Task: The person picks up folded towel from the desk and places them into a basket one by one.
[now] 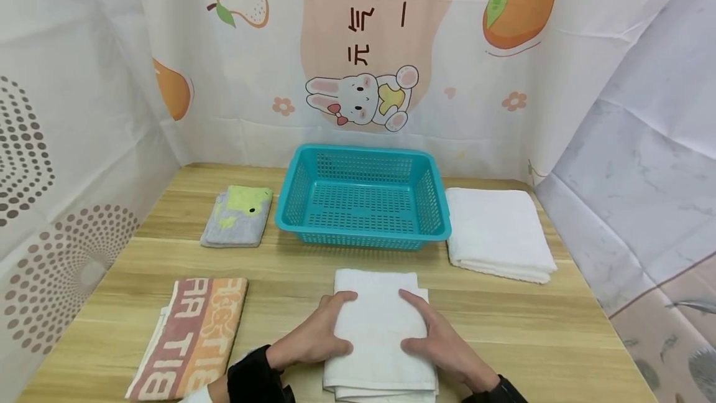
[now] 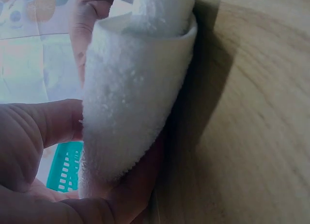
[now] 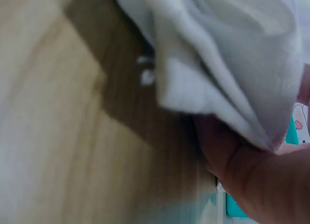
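A folded white towel [image 1: 377,334] lies at the near middle of the table, its layers uneven at the right and near edges. My left hand [image 1: 316,331] grips its left side, with thumb and a finger on top. From the right, my right hand [image 1: 447,344] holds the opposite side the same way. In the left wrist view, the fluffy towel [image 2: 131,98] curves up off the table, with fingers tucked under it. The right wrist view shows fingers beneath the towel's [image 3: 193,83] folded layers. Other fingers are hidden under the cloth.
Behind the towel stands a teal plastic basket [image 1: 363,238] with nothing in it. A grey-and-green folded cloth [image 1: 237,216] lies left of it, a thicker white folded towel [image 1: 498,232] right. At the near left is an orange-and-brown patterned towel [image 1: 192,338]. Printed curtains [image 1: 240,79] border the table.
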The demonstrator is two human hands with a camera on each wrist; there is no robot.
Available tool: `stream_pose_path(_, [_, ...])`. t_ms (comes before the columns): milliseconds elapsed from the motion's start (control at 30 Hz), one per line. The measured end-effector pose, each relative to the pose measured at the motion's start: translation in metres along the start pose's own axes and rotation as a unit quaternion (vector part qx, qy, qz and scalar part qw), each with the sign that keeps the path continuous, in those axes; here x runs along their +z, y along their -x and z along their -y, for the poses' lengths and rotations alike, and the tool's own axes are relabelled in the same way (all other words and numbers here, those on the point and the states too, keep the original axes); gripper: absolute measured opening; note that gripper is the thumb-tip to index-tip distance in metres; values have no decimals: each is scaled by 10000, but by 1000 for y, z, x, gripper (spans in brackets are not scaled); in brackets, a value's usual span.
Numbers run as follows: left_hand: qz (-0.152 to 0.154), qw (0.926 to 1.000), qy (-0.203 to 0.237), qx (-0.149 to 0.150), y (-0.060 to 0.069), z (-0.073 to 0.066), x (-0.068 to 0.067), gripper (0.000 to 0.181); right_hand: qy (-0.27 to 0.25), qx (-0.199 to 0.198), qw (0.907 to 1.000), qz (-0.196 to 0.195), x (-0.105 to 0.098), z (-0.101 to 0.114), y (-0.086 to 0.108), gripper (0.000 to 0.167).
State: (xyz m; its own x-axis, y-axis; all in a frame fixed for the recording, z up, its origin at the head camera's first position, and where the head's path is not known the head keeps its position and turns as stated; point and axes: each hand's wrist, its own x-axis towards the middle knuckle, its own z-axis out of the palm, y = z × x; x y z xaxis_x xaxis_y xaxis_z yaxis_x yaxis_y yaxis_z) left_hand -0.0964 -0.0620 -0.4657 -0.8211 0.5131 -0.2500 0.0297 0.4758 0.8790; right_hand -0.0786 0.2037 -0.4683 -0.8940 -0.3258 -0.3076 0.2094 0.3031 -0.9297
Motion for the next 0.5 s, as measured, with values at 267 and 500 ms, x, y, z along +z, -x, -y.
stream_pose_path(267, [-10, 10000, -54, -59, 1, -2, 0, 85, 215, 145, 9992, -313, 4, 0, 1, 95])
stream_pose_path(500, [-10, 9998, -198, -47, 6, -3, 0, 85, 398, 89, 9980, -475, 6, 5, 4, 96])
